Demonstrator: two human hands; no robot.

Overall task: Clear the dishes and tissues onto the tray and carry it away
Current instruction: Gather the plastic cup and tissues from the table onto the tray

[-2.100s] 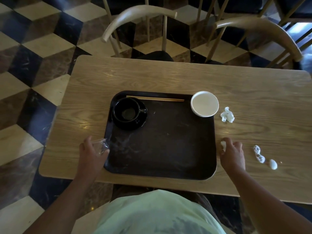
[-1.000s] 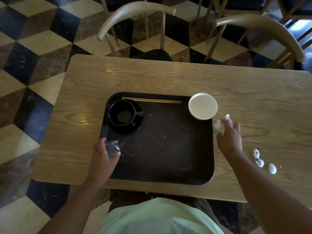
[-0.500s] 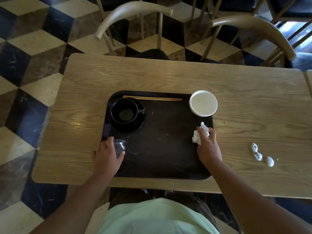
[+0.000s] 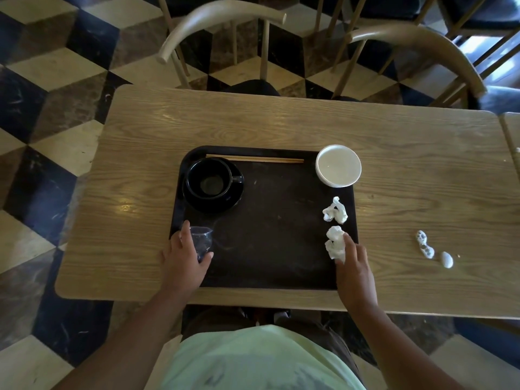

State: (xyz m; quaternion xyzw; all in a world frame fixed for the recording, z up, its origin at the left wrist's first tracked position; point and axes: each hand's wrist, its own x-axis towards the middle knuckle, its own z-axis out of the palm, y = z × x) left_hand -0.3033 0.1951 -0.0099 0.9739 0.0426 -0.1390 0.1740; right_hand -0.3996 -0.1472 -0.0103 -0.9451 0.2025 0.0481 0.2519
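A dark tray [image 4: 267, 249] lies on the wooden table [image 4: 281, 122]. On it are a black cup on a black saucer [image 4: 212, 184], a pair of wooden chopsticks [image 4: 254, 159] along the far rim, and a white bowl [image 4: 338, 165] on the far right corner. Two crumpled white tissues lie near the tray's right edge, one farther [image 4: 335, 211] and one nearer [image 4: 334, 243]. My right hand [image 4: 355, 267] rests with its fingers spread, fingertips touching the nearer tissue. My left hand [image 4: 187, 258] grips a small clear plastic cup [image 4: 201, 242] at the tray's left edge.
Two more white tissue bits, one long [image 4: 425, 244] and one small [image 4: 446, 260], lie on the table right of the tray. Two wooden chairs, one in the middle [image 4: 219, 18] and one to the right [image 4: 422, 43], stand at the table's far side. A second table edge [image 4: 512, 142] adjoins at right.
My right hand picked tissues off the table, carried them left onto the tray and released them. My left hand slid the clear plastic cup onto the tray's left edge.
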